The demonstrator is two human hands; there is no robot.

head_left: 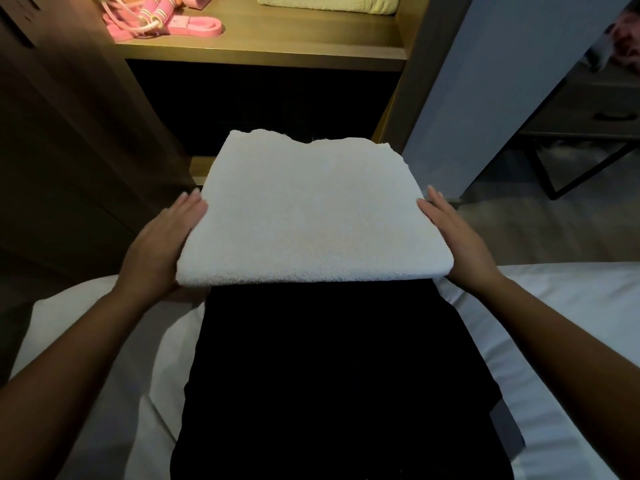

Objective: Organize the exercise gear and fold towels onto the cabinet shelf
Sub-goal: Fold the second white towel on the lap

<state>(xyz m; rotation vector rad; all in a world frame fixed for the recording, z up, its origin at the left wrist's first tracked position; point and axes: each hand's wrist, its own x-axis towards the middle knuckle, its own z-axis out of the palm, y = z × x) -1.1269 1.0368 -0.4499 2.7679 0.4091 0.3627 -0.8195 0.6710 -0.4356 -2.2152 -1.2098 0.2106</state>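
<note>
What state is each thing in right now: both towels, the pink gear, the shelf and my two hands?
cabinet shelf: open-fronted, lit.
yellow towel: folded, lying on the cabinet shelf.
pink exercise gear: lying on the shelf, left of the yellow towel.
white towel: folded, not yet on the shelf.
left hand: fingers straight, against the white towel's left side.
right hand: fingers straight, against its right side.

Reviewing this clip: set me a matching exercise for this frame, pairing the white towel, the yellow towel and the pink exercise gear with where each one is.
Things:
1. white towel
2. yellow towel
3. pink exercise gear

Places:
A. left part of the shelf
B. right part of the shelf
C. carried between the left hand and the right hand

Pairs: 1-C; 2-B; 3-A
</note>
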